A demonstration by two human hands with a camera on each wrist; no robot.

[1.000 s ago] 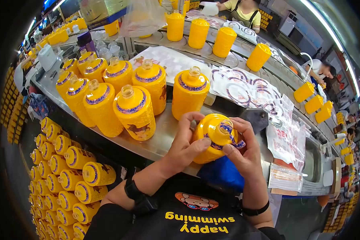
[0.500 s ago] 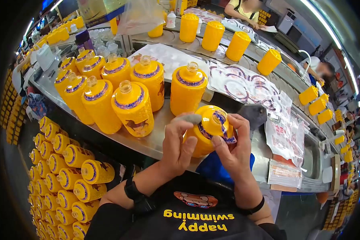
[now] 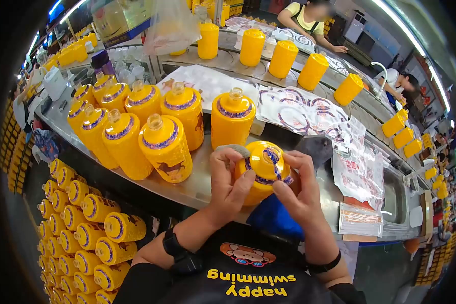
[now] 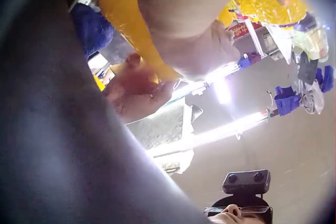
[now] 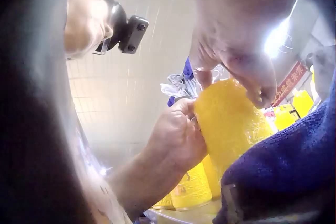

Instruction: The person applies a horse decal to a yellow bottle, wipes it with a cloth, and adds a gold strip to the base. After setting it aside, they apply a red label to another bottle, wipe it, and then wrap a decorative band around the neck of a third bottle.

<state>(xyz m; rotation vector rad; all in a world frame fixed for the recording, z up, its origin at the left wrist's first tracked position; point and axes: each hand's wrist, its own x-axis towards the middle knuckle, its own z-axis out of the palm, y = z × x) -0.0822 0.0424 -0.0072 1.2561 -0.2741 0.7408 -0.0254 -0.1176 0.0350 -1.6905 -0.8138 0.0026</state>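
Between both hands is a glossy yellow bottle [image 3: 259, 192] with a short neck, tilted above the bench edge. A blue-purple patterned decal strip [image 3: 264, 180] circles its shoulder, and a loose length crosses the neck. My left hand [image 3: 227, 185] grips the bottle's left side, the index fingertip in a grey cover [image 3: 233, 149]. On the other side my right hand [image 3: 304, 190] pinches the strip's end, thumb in front and fingers behind. Under the bottle a blue cloth [image 3: 276, 218] lies bunched, also visible in the right wrist view [image 5: 283, 161].
Several finished-looking yellow bottles [image 3: 166, 152] crowd the bench at left, more [image 3: 86, 223] stacked below. White decal sheets [image 3: 309, 111] with patterned rings lie ahead. Yellow bottles [image 3: 283, 58] stand on a conveyor [image 3: 233, 68] beyond. A sink [image 3: 394, 197] is right; other people work behind.
The hands and bottle have shifted slightly left. The strip's loose end, sticking out to the right earlier, now lies closer to the shoulder. Conveyor bottles have moved rightward.
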